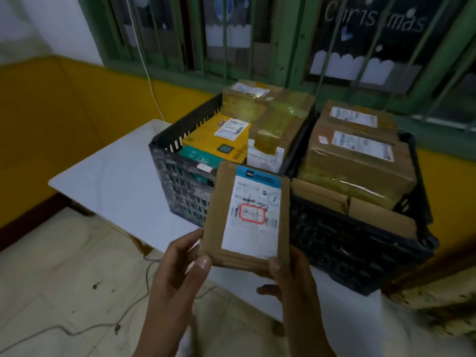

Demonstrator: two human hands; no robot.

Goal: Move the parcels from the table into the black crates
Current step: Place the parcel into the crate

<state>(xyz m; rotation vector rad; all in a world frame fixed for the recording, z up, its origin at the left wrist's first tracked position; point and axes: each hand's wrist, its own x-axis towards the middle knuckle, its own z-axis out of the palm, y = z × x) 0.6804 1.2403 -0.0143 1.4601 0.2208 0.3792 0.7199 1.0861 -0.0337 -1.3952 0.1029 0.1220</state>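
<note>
Left hand [180,264] and right hand [291,276] together hold one small brown parcel [247,215], white label facing up. It is in the air over the near edge of the table [123,176], in front of the point where the two black crates meet. The fingers [203,262] of both hands are curled round the parcel's near corners, thumbs on top. Left crate [180,181] and right crate [347,248] stand side by side, touching, on the table's right part. Both contain taped brown parcels [360,155]. The left crate also holds a yellow box [219,143].
</note>
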